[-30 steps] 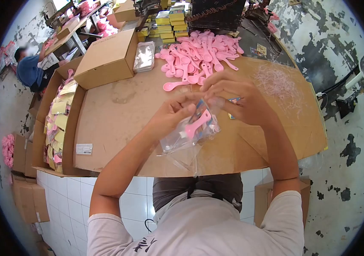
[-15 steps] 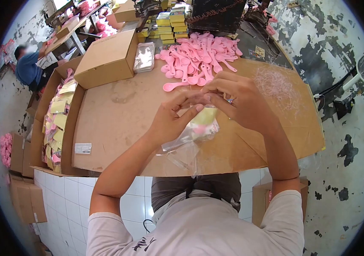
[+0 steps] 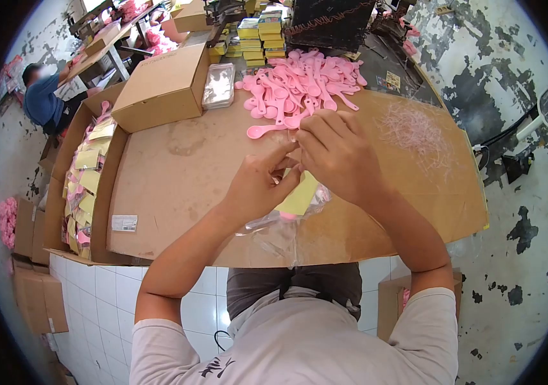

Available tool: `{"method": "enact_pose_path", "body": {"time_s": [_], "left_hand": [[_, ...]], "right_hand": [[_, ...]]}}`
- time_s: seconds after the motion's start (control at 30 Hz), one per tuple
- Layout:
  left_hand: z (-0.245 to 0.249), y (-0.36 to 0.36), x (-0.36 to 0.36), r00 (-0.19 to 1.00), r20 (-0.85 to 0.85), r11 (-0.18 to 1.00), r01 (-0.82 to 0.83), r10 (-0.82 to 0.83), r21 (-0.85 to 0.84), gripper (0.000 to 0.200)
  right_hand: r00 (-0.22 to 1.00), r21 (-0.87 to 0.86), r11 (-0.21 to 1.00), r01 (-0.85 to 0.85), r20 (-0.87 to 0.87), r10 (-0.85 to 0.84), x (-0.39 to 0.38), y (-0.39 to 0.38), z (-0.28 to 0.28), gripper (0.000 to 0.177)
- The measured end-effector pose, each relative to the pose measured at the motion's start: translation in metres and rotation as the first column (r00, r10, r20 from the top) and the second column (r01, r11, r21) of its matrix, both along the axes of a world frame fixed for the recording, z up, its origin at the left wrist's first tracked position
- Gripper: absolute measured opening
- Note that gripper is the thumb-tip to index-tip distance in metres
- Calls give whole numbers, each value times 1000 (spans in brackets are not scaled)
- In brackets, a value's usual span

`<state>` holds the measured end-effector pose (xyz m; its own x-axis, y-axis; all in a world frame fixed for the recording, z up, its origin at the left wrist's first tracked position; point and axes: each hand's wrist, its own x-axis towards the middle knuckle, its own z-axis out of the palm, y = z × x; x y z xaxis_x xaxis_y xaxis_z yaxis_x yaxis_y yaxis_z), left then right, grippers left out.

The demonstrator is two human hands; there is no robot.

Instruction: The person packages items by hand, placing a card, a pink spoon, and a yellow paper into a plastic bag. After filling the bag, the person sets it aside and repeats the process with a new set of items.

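Both my hands meet over the middle of the cardboard-covered table. My left hand (image 3: 258,183) is closed, thumb against fingers, at the top of a clear plastic bag (image 3: 320,197). Inside or against the bag is a yellow card (image 3: 298,196), with a bit of pink showing under its lower edge. My right hand (image 3: 338,154) is closed in a pinch just above and right of the left fingertips; what it pinches is hidden. Beyond the fingers lies a heap of pink measuring spoons (image 3: 306,80), with one pink spoon (image 3: 261,131) at its near edge.
An open carton (image 3: 117,192) of packed bags with yellow cards stands at left. Behind it are a closed cardboard box (image 3: 158,83) and a stack of clear bags (image 3: 219,86). Thin clear strips (image 3: 415,128) lie at right. A person (image 3: 43,99) sits far left.
My right hand has shifted slightly left and its fingers have closed up. The yellow card has turned more toward me and shows more of its face.
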<state>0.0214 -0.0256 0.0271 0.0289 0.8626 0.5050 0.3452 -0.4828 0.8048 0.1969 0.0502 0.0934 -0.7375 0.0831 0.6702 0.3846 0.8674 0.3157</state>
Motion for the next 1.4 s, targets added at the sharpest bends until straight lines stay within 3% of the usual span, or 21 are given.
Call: {"method": "enact_pose_path", "body": {"time_s": [0.1, 0.2, 0.23, 0.27, 0.3, 0.37, 0.43, 0.5, 0.53, 0.57, 0.67, 0.77, 0.83, 0.87, 0.9, 0.97, 1.07, 1.17, 1.4], "left_hand": [[5, -2, 1, 995, -100, 1000, -2, 1, -9, 41], [15, -2, -3, 997, -4, 990, 71, -72, -123, 39], [13, -1, -4, 992, 102, 985, 92, -78, -145, 38], [11, 1, -4, 976, 205, 980, 114, -79, -164, 37], [9, 3, -5, 949, 305, 974, 137, -77, -181, 37], [8, 8, -12, 925, 371, 955, 181, -84, -235, 35], [7, 10, -16, 906, 416, 937, 213, -84, -276, 34], [6, 11, -15, 894, 442, 924, 230, -76, -305, 34], [5, 12, -14, 896, 437, 924, 227, -75, -307, 35], [5, 12, -14, 899, 432, 925, 223, -73, -309, 35], [22, 7, -11, 920, 389, 909, 204, -50, -364, 36], [5, 14, -11, 918, 393, 933, 181, -48, -310, 36], [-1, 18, -11, 912, 406, 943, 179, -53, -279, 35], [1, 17, -10, 911, 410, 939, 183, -50, -292, 35], [2, 16, -10, 909, 414, 934, 186, -45, -306, 35], [-1, 17, -10, 903, 425, 937, 198, -61, -287, 35], [0, 16, -10, 895, 443, 934, 207, -61, -290, 35], [5, 14, -10, 862, 500, 930, 250, -88, -268, 35], [-9, 21, -16, 903, 430, 914, 197, -27, -356, 28]], "right_hand": [[999, -67, 997, 34, -30, -36, 0, 7, -2, 19], [972, -301, 952, -56, -234, -16, 13, 32, 6, 13], [949, -384, 916, -115, -315, -14, 25, 40, 9, 10], [942, -704, 678, -213, -332, -49, 38, 42, 14, 8], [938, -900, 325, -290, -334, -90, 56, 45, 19, 10], [962, -959, -74, -272, -270, -36, 112, 66, 26, 15], [920, -904, -177, -388, -391, -19, 165, 116, 11, 14], [977, -958, 277, -72, -124, -173, 211, 150, -31, 25], [887, -687, 615, 387, 95, -453, 231, 161, -63, 32], [662, -171, 642, 748, 117, -740, 241, 165, -79, 39], [582, -34, 584, 811, -50, -811, 224, 142, -69, 53], [768, -228, 800, 555, -227, -599, 164, 99, -29, 44], [868, -426, 876, 228, -318, -381, 126, 81, -30, 41], [918, -666, 743, 69, -249, -308, 109, 67, -27, 38], [956, -850, 523, -69, -206, -209, 92, 50, -25, 34], [961, -873, 407, -270, -272, 54, 55, 21, -24, 31], [853, -851, -96, -517, -521, 28, 24, 17, -54, 29], [868, -854, -174, -490, -497, -5, 23, 25, -47, 29], [884, -877, -114, -467, -462, -69, 33, 27, -51, 24]]}}
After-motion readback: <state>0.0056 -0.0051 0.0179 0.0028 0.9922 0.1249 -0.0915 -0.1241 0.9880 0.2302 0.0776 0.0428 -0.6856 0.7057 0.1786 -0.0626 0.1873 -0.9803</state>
